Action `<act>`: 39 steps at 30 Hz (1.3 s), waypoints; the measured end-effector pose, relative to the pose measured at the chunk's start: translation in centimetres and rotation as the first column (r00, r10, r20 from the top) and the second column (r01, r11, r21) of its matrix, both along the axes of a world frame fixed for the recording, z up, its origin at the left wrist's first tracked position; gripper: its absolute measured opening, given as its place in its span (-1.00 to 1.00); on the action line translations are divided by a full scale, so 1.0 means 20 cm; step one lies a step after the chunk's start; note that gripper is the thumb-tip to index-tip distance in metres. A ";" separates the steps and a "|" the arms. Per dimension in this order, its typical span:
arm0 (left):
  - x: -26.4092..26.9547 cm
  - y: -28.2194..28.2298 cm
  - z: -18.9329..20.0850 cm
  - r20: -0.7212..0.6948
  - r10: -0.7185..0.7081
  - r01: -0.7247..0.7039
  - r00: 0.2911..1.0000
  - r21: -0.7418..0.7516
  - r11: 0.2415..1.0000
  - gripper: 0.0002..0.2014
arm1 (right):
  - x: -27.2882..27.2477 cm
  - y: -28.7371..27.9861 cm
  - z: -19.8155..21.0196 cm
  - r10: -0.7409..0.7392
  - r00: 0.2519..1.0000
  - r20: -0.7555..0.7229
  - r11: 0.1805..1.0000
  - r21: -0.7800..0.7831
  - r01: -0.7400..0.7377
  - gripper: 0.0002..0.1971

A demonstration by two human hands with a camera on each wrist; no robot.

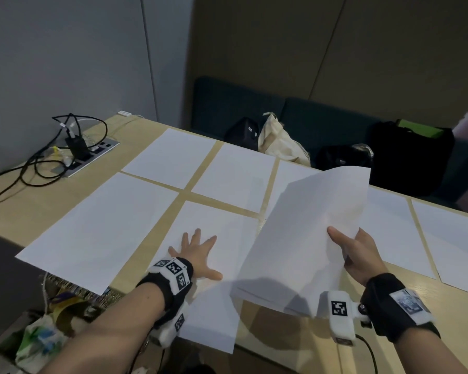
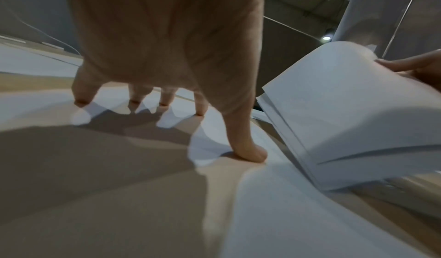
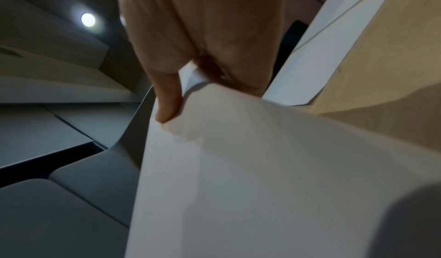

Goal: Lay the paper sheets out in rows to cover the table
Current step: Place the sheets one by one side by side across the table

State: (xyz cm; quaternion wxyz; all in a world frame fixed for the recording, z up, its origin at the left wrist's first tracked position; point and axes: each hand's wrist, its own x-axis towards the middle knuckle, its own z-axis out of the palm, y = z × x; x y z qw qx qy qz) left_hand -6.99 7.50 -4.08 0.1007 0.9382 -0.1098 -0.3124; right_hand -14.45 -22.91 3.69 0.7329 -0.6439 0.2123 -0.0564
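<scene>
Several white paper sheets lie in two rows on the light wooden table [image 1: 33, 209]. My left hand [image 1: 193, 252] rests flat, fingers spread, on the near-row sheet [image 1: 216, 292] in front of me; its fingertips [image 2: 250, 152] press the paper down. My right hand [image 1: 354, 255] holds a stack of sheets [image 1: 308, 230] lifted and tilted above the table, thumb on top and fingers underneath. In the right wrist view the thumb [image 3: 167, 101] pinches the stack [image 3: 262, 167] at its edge. The stack's lower corner [image 2: 334, 130] hangs just right of my left thumb.
A power strip with black cables [image 1: 76, 149] sits at the table's far left corner. Behind the table a dark bench holds black bags [image 1: 405, 155] and a cream cloth bag [image 1: 281, 141]. More sheets [image 1: 457, 238] lie to the right. A bag of clutter [image 1: 43, 338] sits below left.
</scene>
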 end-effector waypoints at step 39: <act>0.06 -0.27 0.38 -0.247 0.142 -0.276 0.959 -0.689 0.670 -0.30 | 0.03 0.03 0.13 0.215 0.960 0.177 0.966 0.106 -0.236 -0.48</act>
